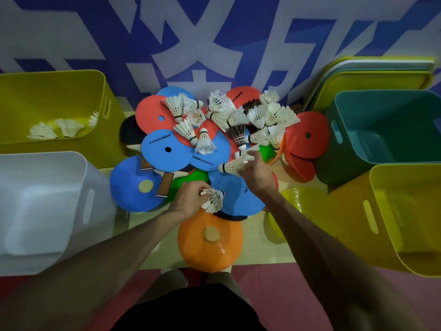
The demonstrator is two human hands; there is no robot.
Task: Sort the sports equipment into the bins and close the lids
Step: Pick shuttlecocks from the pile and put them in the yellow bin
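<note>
A heap of flat discs, paddles and white shuttlecocks lies on the floor between the bins. My left hand (191,197) grips a white shuttlecock (213,200) over a blue disc (236,197). My right hand (256,174) pinches another white shuttlecock (232,165) by its feathers at the middle of the heap. Several more shuttlecocks (238,113) are piled at the back of the heap. The yellow bin (55,91) at the far left holds three shuttlecocks (57,129).
A white bin (47,163) stands at the near left. A teal bin (381,101) and a yellow bin (405,187) stand on the right. Lids (381,75) lean against the wall behind them. An orange disc (210,249) lies nearest me, with a paddle handle (164,185) left of my hands.
</note>
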